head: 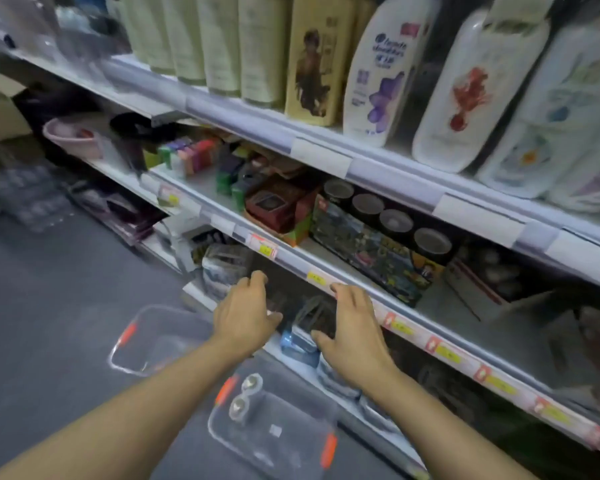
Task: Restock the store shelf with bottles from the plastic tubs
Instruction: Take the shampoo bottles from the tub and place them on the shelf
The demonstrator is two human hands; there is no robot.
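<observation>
1. Clear plastic, with orange clips at its ends, makes up the near tub (274,434) on the dark floor (49,306); two bottles (245,396) stand upright in its far corner, seen from above by their pale caps.
2. A second clear tub (156,337) sits on the floor just left of and beyond the near tub; nothing can be made out inside it.
3. The left hand (245,313) reaches above the gap between the tubs towards the lowest shelf, fingers loosely spread and holding nothing.
4. The right hand (350,334) hovers to the right of the near tub at the price rail (430,344), fingers relaxed and empty.
5. Between the hands, dark packs (312,317) on the lowest shelf are blurred and hard to identify.
6. Above the near tub, the middle shelf (361,258) carries coloured boxes (194,154) and a printed carton (371,251).
7. The top shelf (257,116) holds tall shampoo bottles (381,71), cut off at the upper frame edge.
</observation>
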